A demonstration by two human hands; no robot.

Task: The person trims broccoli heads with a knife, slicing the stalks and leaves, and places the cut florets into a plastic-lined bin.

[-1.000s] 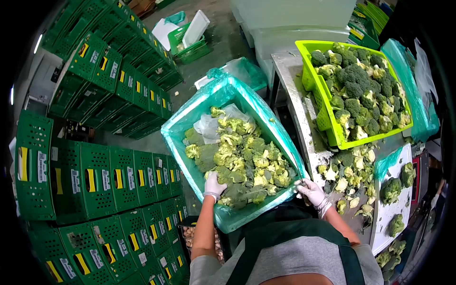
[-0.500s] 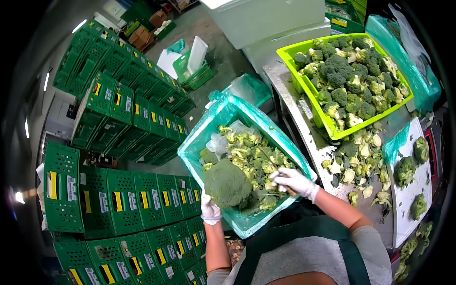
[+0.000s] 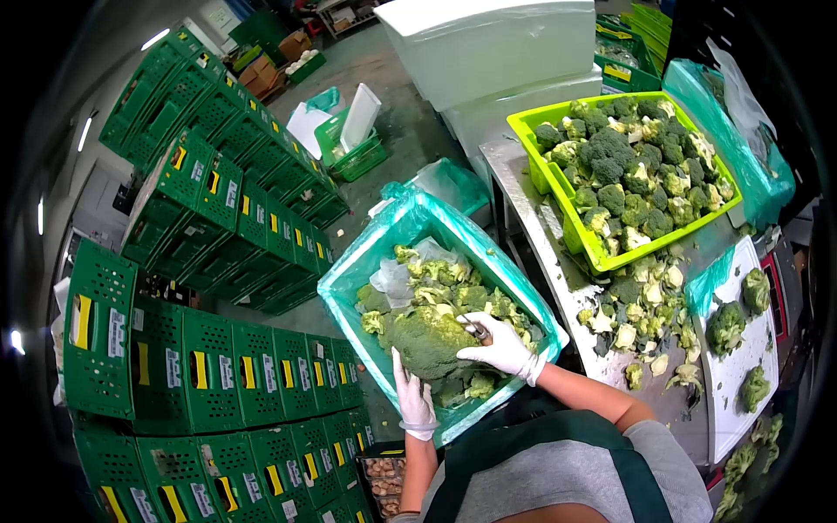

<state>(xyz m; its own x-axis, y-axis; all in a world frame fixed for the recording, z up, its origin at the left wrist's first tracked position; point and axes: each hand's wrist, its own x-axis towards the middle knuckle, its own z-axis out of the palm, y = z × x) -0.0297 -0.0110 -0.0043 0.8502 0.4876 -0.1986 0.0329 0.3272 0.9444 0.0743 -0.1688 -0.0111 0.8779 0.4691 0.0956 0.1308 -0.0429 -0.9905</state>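
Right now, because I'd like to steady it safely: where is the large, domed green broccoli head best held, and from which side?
Likely at the lower-left rim of the broccoli head, with the white-gloved left grip coming from the left: it curves broadly there, and the white-gloved right grip occupies its right edge.

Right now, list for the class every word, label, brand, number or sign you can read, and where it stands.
No text can be read.
White labels on the green crates: dark markings, too small and blurred.
Yellow strips on those crates: no legible print.
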